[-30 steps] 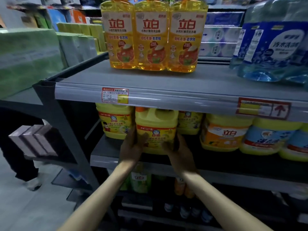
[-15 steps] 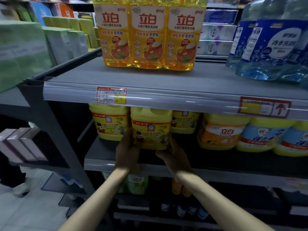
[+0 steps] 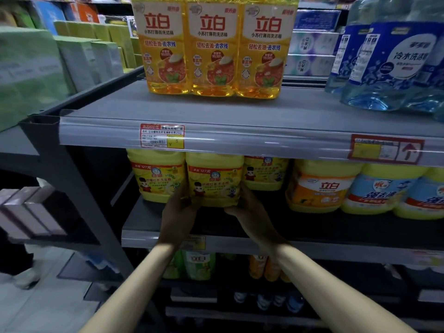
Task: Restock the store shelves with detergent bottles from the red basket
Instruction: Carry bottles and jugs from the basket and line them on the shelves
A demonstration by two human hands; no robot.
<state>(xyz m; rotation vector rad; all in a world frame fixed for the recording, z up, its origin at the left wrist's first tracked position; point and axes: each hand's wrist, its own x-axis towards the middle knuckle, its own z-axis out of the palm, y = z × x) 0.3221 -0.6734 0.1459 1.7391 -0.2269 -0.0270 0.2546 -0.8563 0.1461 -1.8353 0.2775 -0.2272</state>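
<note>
A yellow detergent jug [image 3: 213,179] with a red and yellow label stands on the middle shelf [image 3: 312,227]. My left hand [image 3: 179,212] holds its lower left side. My right hand [image 3: 249,210] holds its lower right corner, thumb under the base. A matching yellow jug [image 3: 156,176] stands right beside it on the left, and another [image 3: 265,174] sits behind on the right. The red basket is out of view.
Three tall orange bottles [image 3: 213,46] and big blue bottles [image 3: 389,63] stand on the upper shelf [image 3: 216,111]. Orange-labelled [image 3: 322,188] and blue-labelled jugs [image 3: 382,193] fill the middle shelf's right side. Lower shelves hold small bottles [image 3: 199,265]. A dark rack post [image 3: 72,188] stands at left.
Both hands have pushed the yellow jug further back onto the middle shelf, in line with the jug on its left. The view has moved closer to the shelves.
</note>
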